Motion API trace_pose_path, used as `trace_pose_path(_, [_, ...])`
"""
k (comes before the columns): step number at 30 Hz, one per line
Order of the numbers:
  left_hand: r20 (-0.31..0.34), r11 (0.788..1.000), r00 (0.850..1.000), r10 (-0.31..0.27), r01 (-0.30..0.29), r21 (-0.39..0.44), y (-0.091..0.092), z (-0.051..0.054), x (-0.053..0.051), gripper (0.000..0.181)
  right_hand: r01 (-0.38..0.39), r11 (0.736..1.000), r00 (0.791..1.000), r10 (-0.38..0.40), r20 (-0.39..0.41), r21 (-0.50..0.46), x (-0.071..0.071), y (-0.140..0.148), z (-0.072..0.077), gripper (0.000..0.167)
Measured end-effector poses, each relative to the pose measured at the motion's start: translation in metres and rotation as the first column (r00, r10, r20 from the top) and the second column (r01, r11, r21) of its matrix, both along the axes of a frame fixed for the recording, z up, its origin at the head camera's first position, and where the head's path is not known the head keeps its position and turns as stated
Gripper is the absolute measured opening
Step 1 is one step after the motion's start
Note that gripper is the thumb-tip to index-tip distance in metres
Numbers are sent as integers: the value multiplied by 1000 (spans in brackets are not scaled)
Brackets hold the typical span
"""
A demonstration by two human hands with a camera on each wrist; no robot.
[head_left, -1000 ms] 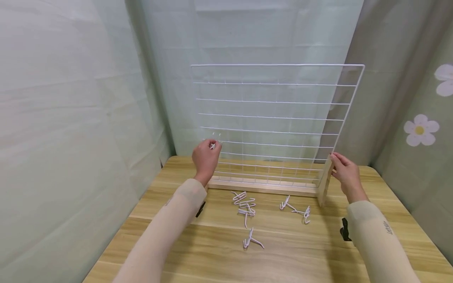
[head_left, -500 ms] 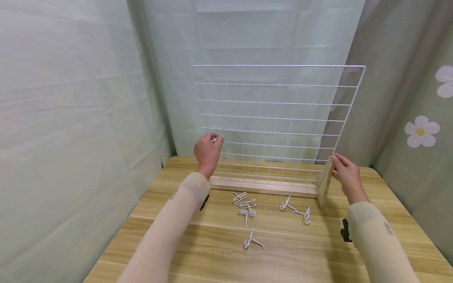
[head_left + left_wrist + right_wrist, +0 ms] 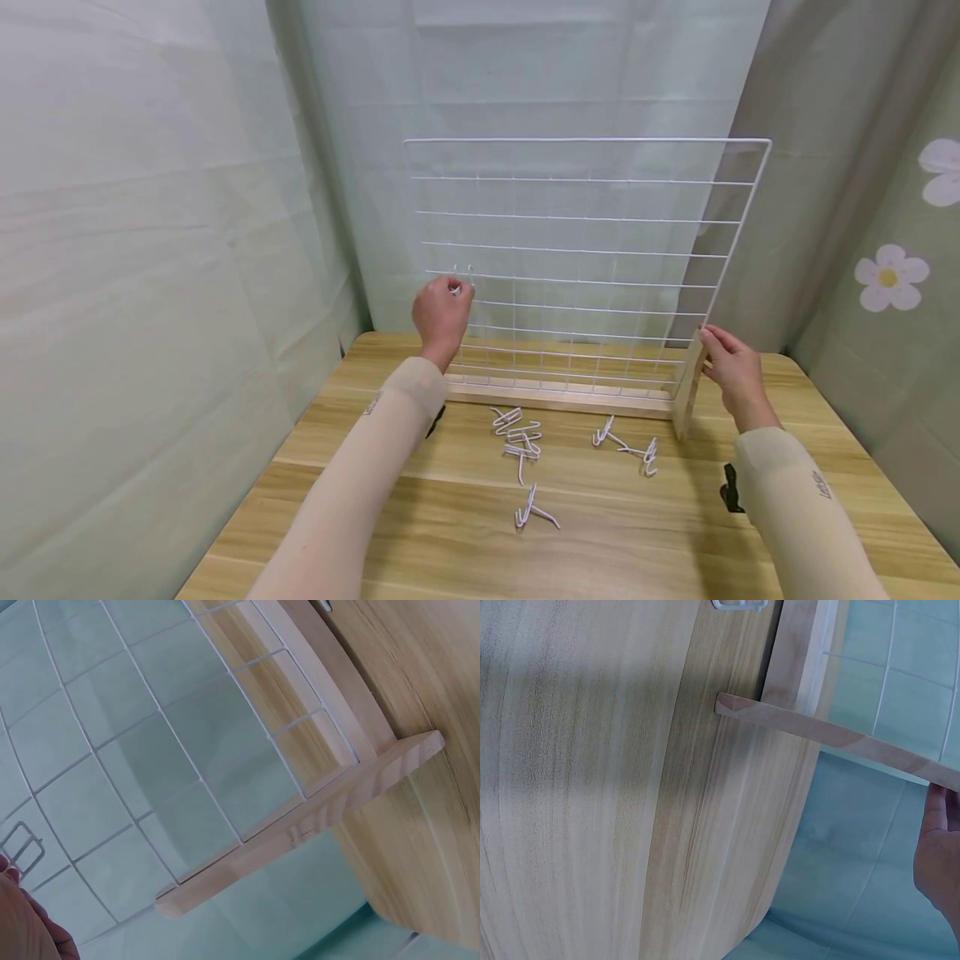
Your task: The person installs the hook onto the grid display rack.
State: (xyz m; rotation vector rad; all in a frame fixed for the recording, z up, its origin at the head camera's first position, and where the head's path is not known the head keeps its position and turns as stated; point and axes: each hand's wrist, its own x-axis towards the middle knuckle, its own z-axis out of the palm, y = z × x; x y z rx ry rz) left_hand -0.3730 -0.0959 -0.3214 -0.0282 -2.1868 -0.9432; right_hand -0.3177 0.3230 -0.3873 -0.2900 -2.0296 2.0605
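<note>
Your left hand (image 3: 442, 315) pinched a hook (image 3: 24, 847) at the left part of the grid (image 3: 566, 279), its two tips pointing up by a crosswire; whether they had caught, the views did not tell. The fingers of your right hand (image 3: 737, 375) pinched the right upright (image 3: 690, 392) near its top, which seemed a sound way to steady things. To seat the hook well, you probably needed both tips level over the same wire, then a gentle downward press, with your right hand checking any rocking. A tilt could have let one tip miss.

You had one grid, one base bar (image 3: 558, 393), two uprights, the left upright (image 3: 300, 825) included, and seven hooks: the held one and six on the desk (image 3: 615, 550). Of these, three lay in a cluster (image 3: 522, 450) before the base bar, a pair (image 3: 649, 455) near the right upright, and a single one (image 3: 531, 507) nearest you.
</note>
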Motion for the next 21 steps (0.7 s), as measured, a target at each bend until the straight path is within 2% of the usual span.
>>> trace_pose_path(8, [32, 1000, 999, -16, 16, 1, 0, -2, 0, 20, 6, 1000, 1000, -7, 25, 28, -2, -2, 0, 51])
trace_pose_path(16, [51, 999, 998, -34, 34, -6, 0, -11, -2, 18, 2, 1000, 1000, -2, 3, -20, -2, 0, -1, 34])
trace_pose_path(21, [59, 999, 998, -35, 36, -12, 1, -13, -2, 19, -2, 1000, 1000, 2, 12, 29, -2, 0, -2, 47])
